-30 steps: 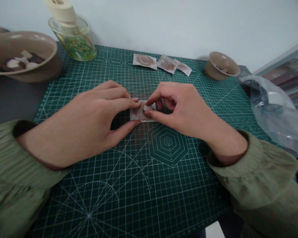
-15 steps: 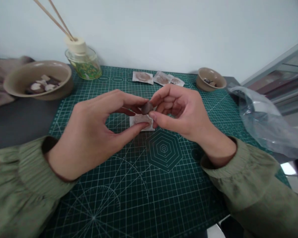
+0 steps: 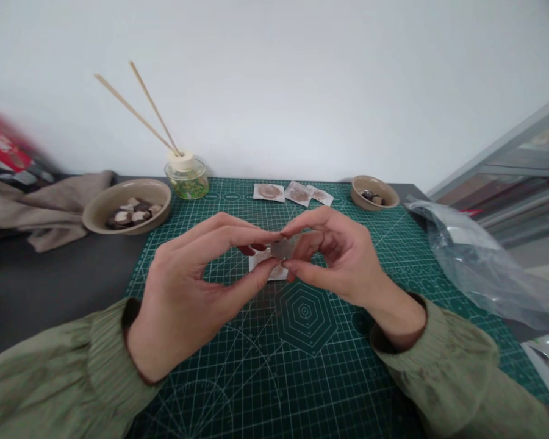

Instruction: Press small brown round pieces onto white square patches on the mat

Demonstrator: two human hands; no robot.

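STEP: small brown piece (image 3: 282,248) lifted off white square patch (image 3: 269,268), judged mid-transfer | LEFT: left hand (image 3: 196,286) pinching piece | RIGHT: right hand (image 3: 336,259) pinching same piece | PLACE: frame centre, above green cutting mat (image 3: 302,366) | NEXT: needs steady two-finger grip.

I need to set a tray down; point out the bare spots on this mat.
Bare: mat nearest you, below the hands; also the strip between the right hand and plastic bag. Crowded: the middle, and the far edge with packets and bowls.
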